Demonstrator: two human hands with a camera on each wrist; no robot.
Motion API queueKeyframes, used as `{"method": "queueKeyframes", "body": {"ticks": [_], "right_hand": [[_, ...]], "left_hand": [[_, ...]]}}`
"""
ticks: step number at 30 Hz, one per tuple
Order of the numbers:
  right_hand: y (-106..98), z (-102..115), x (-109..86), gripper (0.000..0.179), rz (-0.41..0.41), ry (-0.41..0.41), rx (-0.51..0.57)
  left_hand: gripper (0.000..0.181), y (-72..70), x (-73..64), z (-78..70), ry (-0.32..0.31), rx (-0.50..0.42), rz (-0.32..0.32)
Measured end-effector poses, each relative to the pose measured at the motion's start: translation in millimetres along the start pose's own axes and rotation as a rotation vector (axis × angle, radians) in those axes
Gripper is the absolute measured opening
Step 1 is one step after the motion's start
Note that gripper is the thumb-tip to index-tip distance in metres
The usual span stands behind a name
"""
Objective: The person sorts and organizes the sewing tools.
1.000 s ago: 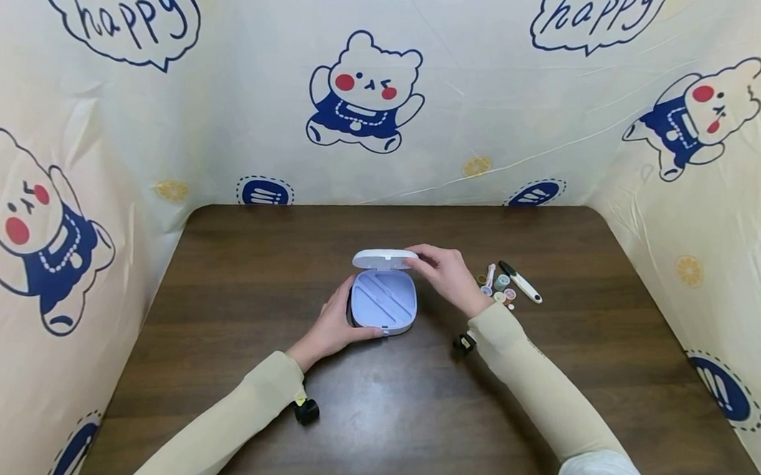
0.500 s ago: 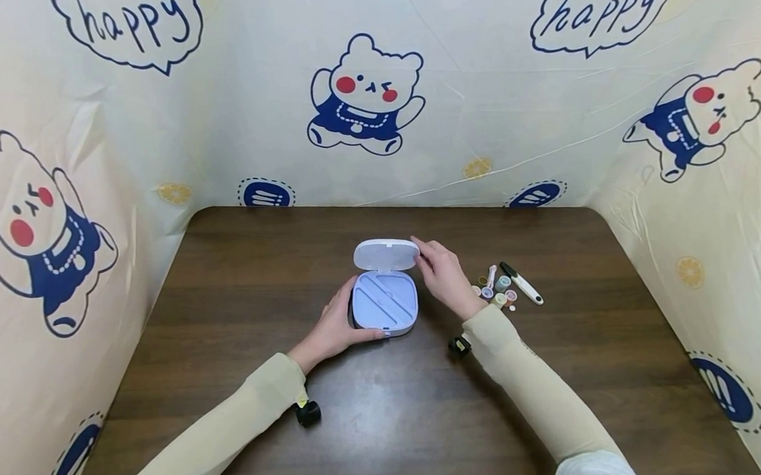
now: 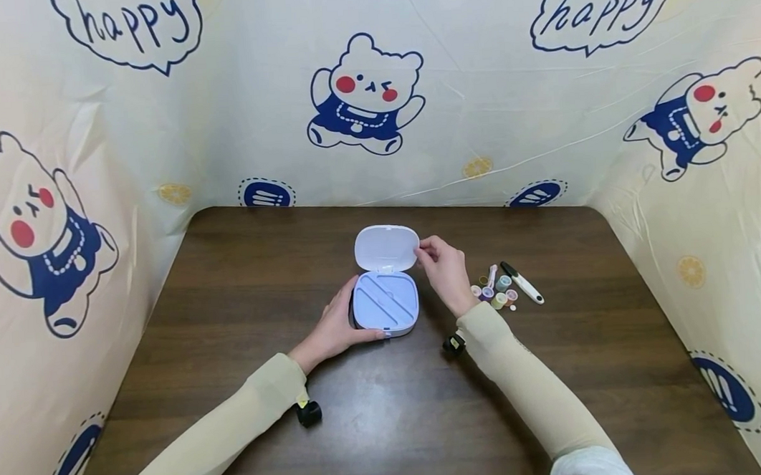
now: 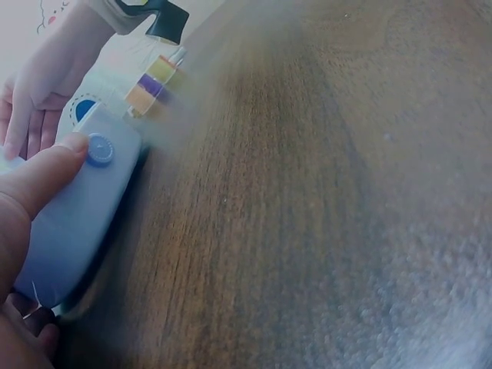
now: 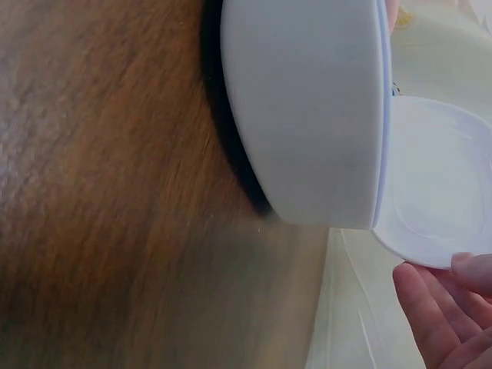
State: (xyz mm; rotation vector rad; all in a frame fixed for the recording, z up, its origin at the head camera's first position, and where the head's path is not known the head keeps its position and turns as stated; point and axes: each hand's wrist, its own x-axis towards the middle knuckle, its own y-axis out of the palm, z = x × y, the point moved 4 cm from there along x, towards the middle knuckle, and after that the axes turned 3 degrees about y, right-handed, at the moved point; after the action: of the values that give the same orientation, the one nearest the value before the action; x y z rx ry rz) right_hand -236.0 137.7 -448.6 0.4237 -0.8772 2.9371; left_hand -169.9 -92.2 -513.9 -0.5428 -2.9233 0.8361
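Observation:
A pale blue and white storage box stands on the table with its hinged lid swung up. Inside, a light blue insert has a diagonal strip across it. My left hand holds the box from its left side; in the left wrist view the thumb lies beside a round button on the front. With fingertips and thumb, my right hand pinches the lid's right edge. The right wrist view shows these fingertips at the lid's rim.
Several small thread spools lie in a cluster right of the box, behind the right wrist. Beside them is a white tool with black ends. The brown wooden table is bordered by a printed curtain.
The lid has swung further up and back, from nearly level to steeply raised, with the right hand following at its edge. The left hand stays in place on the box.

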Motion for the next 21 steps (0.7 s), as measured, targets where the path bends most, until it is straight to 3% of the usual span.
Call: {"method": "queueKeyframes", "body": {"ticks": [8,17,21], "right_hand": [[1.9,-4.1,1.0,0.017,0.010,0.028,-0.037],[2.3,-10.3,2.7,0.019,0.024,0.050,-0.036],[1.9,-9.7,5.4,0.019,0.024,0.047,-0.031]], "left_hand": [[0.126,-0.8,-0.6,2.0,0.012,-0.003,0.000],[0.123,-5.9,-2.1,1.6,0.023,0.009,0.088],[0.121,-7.7,-1.3,1.3,0.025,0.009,0.096]]}}
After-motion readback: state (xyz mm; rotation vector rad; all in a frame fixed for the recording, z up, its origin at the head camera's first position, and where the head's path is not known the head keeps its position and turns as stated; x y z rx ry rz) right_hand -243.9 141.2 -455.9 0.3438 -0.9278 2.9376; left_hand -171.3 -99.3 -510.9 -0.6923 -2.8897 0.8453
